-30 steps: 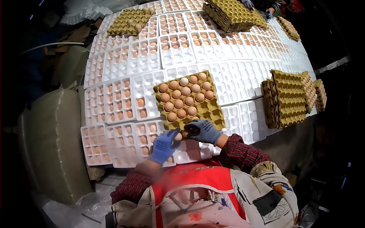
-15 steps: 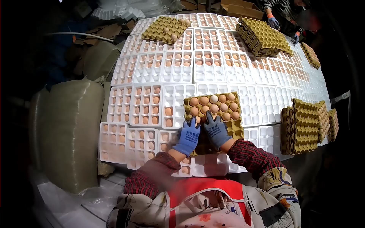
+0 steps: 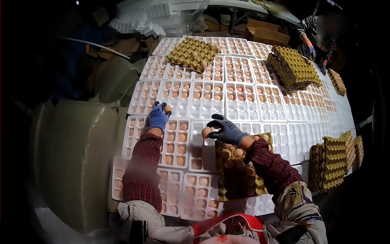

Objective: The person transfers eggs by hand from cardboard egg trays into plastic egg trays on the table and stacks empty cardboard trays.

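My left hand (image 3: pixel 158 116), in a blue-grey work glove, is closed on an egg (image 3: pixel 167 109) above the white egg trays on the left. In my right hand (image 3: pixel 228 131), gloved alike, another egg (image 3: pixel 206 132) is pinched between thumb and fingers. It hangs over a partly filled white egg tray (image 3: pixel 209 152). Beneath my right forearm lies a yellow-brown pulp egg tray (image 3: pixel 220 185) with eggs in it, part of it hidden by the sleeve and in shadow.
White trays, many with eggs, cover the table. A stack of pulp trays (image 3: pixel 293 69) stands at the back right, more pulp trays (image 3: pixel 331 164) at the right, and one (image 3: pixel 191 53) at the back. A large sack (image 3: pixel 73 162) fills the left. A co-worker (image 3: pixel 315 34) stands far right.
Both hands have left the pulp tray, each with an egg. My left hand has moved up and left, my right hand slightly left. The head view has also shifted.
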Tool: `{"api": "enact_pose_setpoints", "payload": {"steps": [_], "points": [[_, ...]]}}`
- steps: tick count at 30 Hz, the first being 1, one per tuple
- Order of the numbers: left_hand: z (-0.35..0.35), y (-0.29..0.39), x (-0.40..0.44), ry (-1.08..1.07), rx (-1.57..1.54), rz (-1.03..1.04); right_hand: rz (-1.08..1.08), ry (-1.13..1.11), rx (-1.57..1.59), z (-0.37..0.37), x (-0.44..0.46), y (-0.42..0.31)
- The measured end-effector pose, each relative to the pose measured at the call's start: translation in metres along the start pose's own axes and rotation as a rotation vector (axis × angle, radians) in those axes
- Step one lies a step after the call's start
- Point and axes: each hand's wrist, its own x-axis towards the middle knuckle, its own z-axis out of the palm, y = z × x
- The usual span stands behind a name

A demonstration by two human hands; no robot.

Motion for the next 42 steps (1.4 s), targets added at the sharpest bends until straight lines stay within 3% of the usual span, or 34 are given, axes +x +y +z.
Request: {"api": "enact_pose_setpoints", "payload": {"steps": [4,7,8,10,11,12,14,15,16,18,19,21,22,24,25,26,28,30,32,34,35,36,37,38,40,42], "points": [[0.005,-0.003,0.028,-0.333,0.344,0.042,-0.223,0.081,-0.42,0.028,0.116,-0.01],[0.001,-0.016,0.027,-0.323,0.22,0.018,-0.146,-0.073,-0.555,0.038,0.174,-0.022],[-0.002,-0.02,0.023,-0.197,0.161,0.068,-0.157,-0.104,-0.594,0.041,0.187,-0.023],[0.011,-0.052,0.031,0.039,-0.367,0.114,-0.182,-0.195,-0.67,0.048,0.215,-0.014],[0.014,-0.063,0.031,-0.024,-0.81,-0.185,-0.157,-0.21,-0.636,0.045,0.222,-0.014],[0.01,-0.077,0.035,-0.105,-1.027,-0.419,-0.133,-0.224,-0.606,0.039,0.23,-0.016],[-0.013,-0.053,0.033,-0.001,-1.174,-0.576,-0.133,-0.241,-0.491,0.04,0.252,-0.022],[-0.011,-0.04,0.039,0.109,-1.405,-0.516,-0.223,-0.001,-0.348,0.062,0.265,-0.011],[0.011,-0.065,0.056,0.073,-1.409,-0.477,-0.32,0.237,-0.22,0.086,0.271,-0.006],[0.026,-0.057,0.07,0.26,-1.085,-0.265,-0.213,0.175,-0.599,0.089,0.236,-0.027],[0.047,-0.067,0.087,0.337,-1.063,-0.191,-0.228,0.187,-0.643,0.097,0.231,-0.018],[0.065,-0.059,0.098,0.489,-0.7,0.042,-0.218,0.195,-0.629,0.111,0.212,-0.004],[0.048,-0.041,0.091,0.581,-0.349,0.198,-0.215,0.191,-0.567,0.107,0.198,-0.007],[0.036,-0.017,0.077,0.4,-0.193,0.128,-0.107,0.003,-0.42,0.087,0.162,-0.025],[0.045,-0.032,0.074,0.302,0.226,0.179,-0.14,-0.015,-0.315,0.08,0.131,-0.035],[0.052,-0.032,0.069,0.014,0.475,0.079,-0.165,-0.026,-0.207,0.069,0.089,-0.037],[0.065,-0.033,0.065,0.149,0.546,0.085,-0.293,0.069,0.004,0.033,0.005,-0.028],[0.056,-0.009,0.054,0.1,0.349,0.076,-0.16,0.338,0.34,0.0,-0.075,0.007],[0.019,0.062,0.007,0.004,-0.354,0.213,0.224,0.651,0.55,-0.031,-0.16,0.03],[0.008,0.113,-0.049,-0.305,-0.626,0.25,0.339,0.73,0.42,-0.036,-0.238,0.056],[-0.012,0.153,-0.079,-0.426,-0.747,0.212,0.369,0.64,0.35,-0.029,-0.27,0.061],[-0.005,0.166,-0.113,-0.457,-0.694,0.415,0.392,0.557,0.278,-0.011,-0.296,0.059],[-0.023,0.21,-0.187,-0.84,-0.706,0.395,0.294,0.423,0.07,0.014,-0.324,0.05],[-0.012,0.217,-0.22,-0.799,-0.498,0.605,0.189,0.284,-0.157,0.029,-0.336,0.044],[0.001,0.244,-0.269,-0.665,-0.459,0.794,0.133,0.288,-0.276,0.036,-0.334,0.027],[0.022,0.26,-0.276,-0.476,-0.311,0.744,-0.084,0.321,-0.364,0.061,-0.323,0.042]]}}
